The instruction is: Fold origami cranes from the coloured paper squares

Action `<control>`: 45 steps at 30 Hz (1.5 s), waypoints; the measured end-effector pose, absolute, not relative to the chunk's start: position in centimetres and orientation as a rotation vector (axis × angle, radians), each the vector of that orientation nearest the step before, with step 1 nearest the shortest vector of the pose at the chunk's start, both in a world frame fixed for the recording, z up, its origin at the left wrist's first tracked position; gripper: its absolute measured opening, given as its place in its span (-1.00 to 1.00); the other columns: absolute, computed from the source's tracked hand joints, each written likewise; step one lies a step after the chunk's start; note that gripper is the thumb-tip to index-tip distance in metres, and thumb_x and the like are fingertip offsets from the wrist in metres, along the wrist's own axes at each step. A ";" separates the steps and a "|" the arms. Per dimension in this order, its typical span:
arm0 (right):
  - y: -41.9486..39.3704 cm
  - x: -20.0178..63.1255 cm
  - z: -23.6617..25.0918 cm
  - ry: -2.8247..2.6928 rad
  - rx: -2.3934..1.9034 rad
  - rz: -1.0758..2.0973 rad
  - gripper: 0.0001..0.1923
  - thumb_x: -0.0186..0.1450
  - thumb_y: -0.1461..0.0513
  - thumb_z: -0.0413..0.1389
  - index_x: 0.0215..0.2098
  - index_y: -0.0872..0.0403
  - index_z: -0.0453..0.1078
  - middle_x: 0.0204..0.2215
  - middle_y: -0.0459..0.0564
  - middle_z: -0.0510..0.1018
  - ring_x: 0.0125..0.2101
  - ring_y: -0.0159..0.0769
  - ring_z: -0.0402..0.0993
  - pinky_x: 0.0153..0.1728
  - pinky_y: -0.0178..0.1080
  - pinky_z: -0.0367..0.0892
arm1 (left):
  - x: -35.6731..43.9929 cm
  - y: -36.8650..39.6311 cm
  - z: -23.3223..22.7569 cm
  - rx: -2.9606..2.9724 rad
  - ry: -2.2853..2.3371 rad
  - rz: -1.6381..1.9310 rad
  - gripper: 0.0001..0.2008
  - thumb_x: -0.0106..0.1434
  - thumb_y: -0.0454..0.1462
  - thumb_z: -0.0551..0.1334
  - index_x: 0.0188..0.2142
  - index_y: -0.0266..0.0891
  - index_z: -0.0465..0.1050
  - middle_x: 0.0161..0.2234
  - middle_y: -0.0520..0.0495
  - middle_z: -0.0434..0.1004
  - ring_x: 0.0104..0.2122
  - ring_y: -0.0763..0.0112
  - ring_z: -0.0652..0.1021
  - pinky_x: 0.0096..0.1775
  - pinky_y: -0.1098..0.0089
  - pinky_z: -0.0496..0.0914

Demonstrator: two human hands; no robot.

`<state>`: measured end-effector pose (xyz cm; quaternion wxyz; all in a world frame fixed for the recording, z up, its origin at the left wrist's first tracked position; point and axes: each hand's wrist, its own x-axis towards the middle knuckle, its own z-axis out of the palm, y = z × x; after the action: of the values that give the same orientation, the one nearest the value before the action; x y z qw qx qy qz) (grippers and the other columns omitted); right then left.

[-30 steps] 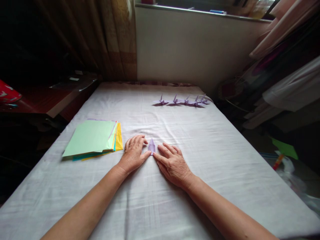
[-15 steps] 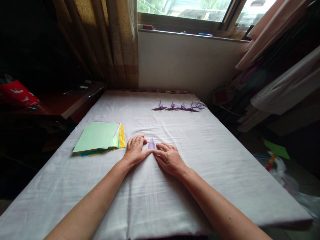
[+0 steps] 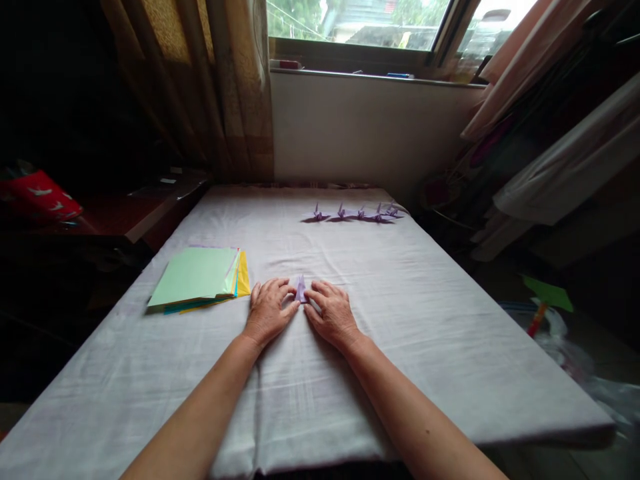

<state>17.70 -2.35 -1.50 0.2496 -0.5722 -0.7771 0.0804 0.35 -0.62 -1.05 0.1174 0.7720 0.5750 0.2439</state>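
Note:
A small piece of folded purple origami paper (image 3: 301, 289) lies on the cloth between my two hands, its narrow point facing the window. My left hand (image 3: 270, 308) grips its left side, thumb at the near edge and fingertips along the flank. On the opposite side, my right hand (image 3: 333, 308) holds it with thumb and forefinger, the other fingers curled on the cloth. The fingertips partly cover the paper's lower edges. To the left of my left hand is a stack of coloured paper sheets (image 3: 195, 275), pale green on top with yellow and blue edges below.
Several purple paper cranes (image 3: 341, 212) stand in a row at the far side of the cloth-covered table (image 3: 430, 347). A red bag-like item (image 3: 43, 197) rests on a side desk at left. Hanging clothes (image 3: 545, 173) and a plastic bag (image 3: 565, 353) are at right.
The fingers of both hands have moved in closer along the sides of the purple paper, whose shape now looks narrower. The whole view has shifted slightly.

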 end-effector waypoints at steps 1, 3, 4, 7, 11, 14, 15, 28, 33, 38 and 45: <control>-2.3 17.7 -1.6 -2.104 -1.552 0.223 -0.72 0.28 0.18 0.15 -0.04 -0.02 0.48 0.09 0.06 0.48 0.14 -0.05 0.30 0.13 0.01 0.13 | 0.3 -0.6 -1.0 2.261 1.663 0.720 -0.84 0.22 -0.22 0.28 -0.17 -0.05 0.50 0.08 -0.07 0.49 0.15 0.14 0.39 0.23 -0.08 0.04; -2.3 17.7 -1.7 -2.084 -1.540 0.226 -0.72 0.28 0.16 0.17 -0.05 -0.01 0.48 0.10 0.07 0.47 0.15 -0.04 0.29 0.13 0.01 0.14 | 0.1 -0.7 -1.0 2.262 1.627 0.733 -0.83 0.22 -0.23 0.27 -0.16 -0.05 0.50 0.07 -0.06 0.50 0.14 0.15 0.40 0.23 -0.07 0.04; -2.3 17.7 -1.7 -2.078 -1.536 0.223 -0.73 0.27 0.14 0.18 -0.06 -0.01 0.48 0.09 0.08 0.47 0.15 -0.04 0.30 0.13 0.01 0.14 | 0.1 -0.7 -1.0 2.262 1.610 0.740 -0.83 0.23 -0.23 0.26 -0.16 -0.04 0.51 0.06 -0.05 0.51 0.13 0.16 0.41 0.23 -0.07 0.04; -2.3 17.6 -1.7 -2.068 -1.530 0.207 -0.74 0.27 0.10 0.19 -0.10 -0.01 0.50 0.08 0.07 0.48 0.13 -0.02 0.32 0.12 0.01 0.14 | 0.0 -0.7 -0.9 2.257 1.557 0.760 -0.82 0.23 -0.24 0.25 -0.16 -0.03 0.51 0.05 -0.03 0.52 0.13 0.17 0.41 0.23 -0.07 0.02; -2.2 17.6 -1.8 -2.055 -1.523 0.199 -0.75 0.27 0.08 0.20 -0.13 -0.02 0.51 0.06 0.05 0.51 0.12 -0.04 0.34 0.11 -0.01 0.15 | -0.2 -0.7 -0.9 2.246 1.496 0.786 -0.78 0.24 -0.26 0.23 -0.11 -0.01 0.50 0.03 0.00 0.55 0.09 0.21 0.46 0.23 -0.08 0.01; -2.2 17.6 -1.7 -2.066 -1.542 0.198 -0.78 0.28 0.10 0.19 -0.14 -0.02 0.51 0.05 0.02 0.51 0.12 -0.06 0.35 0.10 -0.04 0.16 | -0.4 -0.5 -1.0 2.233 1.472 0.814 -0.71 0.23 -0.32 0.20 -0.06 -0.04 0.46 0.00 0.00 0.57 0.03 0.24 0.50 0.23 -0.05 0.06; -2.2 17.6 -1.7 -2.079 -1.547 0.193 -0.79 0.29 0.10 0.18 -0.14 -0.02 0.51 0.06 0.01 0.51 0.12 -0.07 0.35 0.10 -0.04 0.16 | -0.4 -0.4 -1.0 2.229 1.467 0.824 -0.70 0.23 -0.33 0.20 -0.05 -0.06 0.45 -0.02 0.00 0.58 0.00 0.25 0.52 0.22 -0.03 0.08; -2.6 16.5 -0.3 -2.234 -1.607 0.073 -0.80 0.33 0.15 0.09 -0.15 0.02 0.49 0.08 0.04 0.49 0.10 -0.11 0.33 0.04 -0.09 0.19 | -0.1 -0.3 -1.6 2.312 1.484 0.921 -0.62 0.22 -0.35 0.26 0.04 -0.09 0.46 -0.09 -0.08 0.53 -0.08 0.24 0.51 0.02 0.19 0.37; -2.8 16.9 -0.5 -2.282 -1.558 0.036 -0.73 0.36 0.19 0.03 -0.03 0.02 0.46 0.10 0.05 0.48 0.11 -0.09 0.32 0.07 -0.06 0.17 | -0.3 -0.8 -0.9 2.460 1.473 0.873 -0.73 0.24 -0.30 0.28 -0.07 0.00 0.55 0.03 -0.08 0.45 0.00 0.19 0.45 0.06 0.15 0.32; -2.8 17.1 -0.7 -2.267 -1.514 0.067 -0.74 0.37 0.20 0.01 -0.06 0.00 0.47 0.05 0.05 0.52 0.02 -0.12 0.38 0.01 -0.09 0.21 | -0.4 -0.7 -0.4 2.695 1.492 0.792 -0.87 0.29 -0.21 0.25 -0.24 -0.04 0.60 0.07 -0.09 0.46 0.04 0.12 0.41 0.08 0.09 0.27; -3.0 17.4 -0.9 -2.146 -1.615 0.025 -0.75 0.34 0.08 0.09 -0.15 0.03 0.48 -0.03 0.08 0.55 -0.04 -0.08 0.38 -0.05 -0.09 0.21 | -0.3 -0.7 -0.3 2.753 1.398 0.732 -0.86 0.32 -0.19 0.23 -0.24 -0.05 0.58 -0.18 -0.05 0.60 -0.13 0.21 0.47 0.06 0.13 0.23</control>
<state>17.39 -3.00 -0.87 0.2257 -0.5858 -0.7783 0.0090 -0.25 -0.67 -0.34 -0.0156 0.8675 0.4405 0.2306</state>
